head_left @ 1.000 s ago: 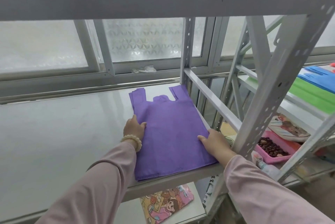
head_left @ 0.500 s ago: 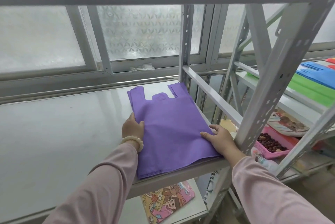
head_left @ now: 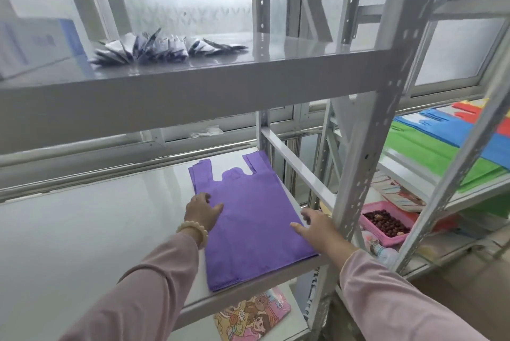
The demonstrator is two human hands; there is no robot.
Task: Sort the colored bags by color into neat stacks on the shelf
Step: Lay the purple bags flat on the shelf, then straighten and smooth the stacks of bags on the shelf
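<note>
At shelf (head_left: 82, 230) right end, left hand (head_left: 202, 212), right hand (head_left: 317, 226) flat, released, at side edges of purple bags (head_left: 248, 219); room leftward

Up top, a fan of folded packets (head_left: 165, 46) lies just beside a blue-and-white box (head_left: 36, 42). A crumpled white tissue (head_left: 207, 131) sits on the windowsill. To my right, a pink basket (head_left: 389, 240) holds reddish-brown beads (head_left: 386, 223). Low in front of me lies a cartoon-printed sheet (head_left: 252, 316).
</note>
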